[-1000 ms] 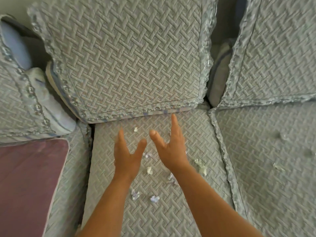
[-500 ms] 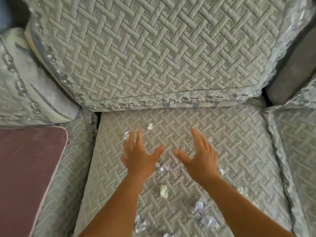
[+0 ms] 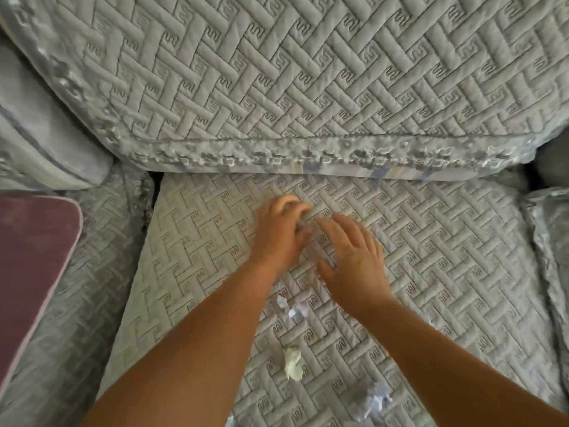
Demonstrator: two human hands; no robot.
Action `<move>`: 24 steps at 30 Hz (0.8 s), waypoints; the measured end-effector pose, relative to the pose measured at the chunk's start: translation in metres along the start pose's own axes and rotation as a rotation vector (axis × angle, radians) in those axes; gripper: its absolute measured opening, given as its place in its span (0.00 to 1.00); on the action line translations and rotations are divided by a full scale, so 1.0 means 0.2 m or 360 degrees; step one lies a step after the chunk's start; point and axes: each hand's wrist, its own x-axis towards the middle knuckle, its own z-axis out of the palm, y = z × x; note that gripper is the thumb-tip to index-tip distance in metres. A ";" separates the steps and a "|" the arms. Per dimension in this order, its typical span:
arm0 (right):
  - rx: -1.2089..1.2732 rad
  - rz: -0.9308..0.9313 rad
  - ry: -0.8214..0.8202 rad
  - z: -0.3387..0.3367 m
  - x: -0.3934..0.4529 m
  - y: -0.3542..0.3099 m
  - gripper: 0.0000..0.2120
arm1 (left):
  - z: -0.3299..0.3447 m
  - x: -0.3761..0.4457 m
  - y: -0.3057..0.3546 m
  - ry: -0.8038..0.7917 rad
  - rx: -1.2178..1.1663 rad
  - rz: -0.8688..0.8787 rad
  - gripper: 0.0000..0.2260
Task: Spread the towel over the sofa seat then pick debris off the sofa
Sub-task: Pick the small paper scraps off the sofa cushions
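- Two hands: the left hand (image 3: 278, 234) with its fingers curled down onto the seat, the right hand (image 3: 354, 257) with its fingers spread flat.
- Two bare forearms, one behind each hand.
- One quilted seat cushion (image 3: 446, 272) under the hands.
- One quilted back cushion (image 3: 308, 72) standing behind it.
- One purple cushion (image 3: 30, 257) at the left edge.
- Three clear lots of debris on the seat: a small white-and-lilac scrap (image 3: 289, 308), a cream crumpled scrap (image 3: 292, 363), and a lilac crumpled clump (image 3: 377, 402) near the bottom edge. Further faint specks are too blurred to count.
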 end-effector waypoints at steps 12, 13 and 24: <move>-0.0193 -0.0062 -0.0261 -0.14 -0.13 0.24 0.24 | -0.02 -0.50 0.00 -0.0483 -0.0246 0.0442 0.31; -0.0230 -0.0113 -0.0307 -0.15 -0.17 0.26 0.27 | 0.00 -0.55 0.00 -0.0515 -0.0229 0.0484 0.34; 0.0006 -0.0178 -0.0331 -0.08 -0.58 0.25 0.34 | 0.10 -0.79 -0.03 -0.0360 0.0308 0.0673 0.17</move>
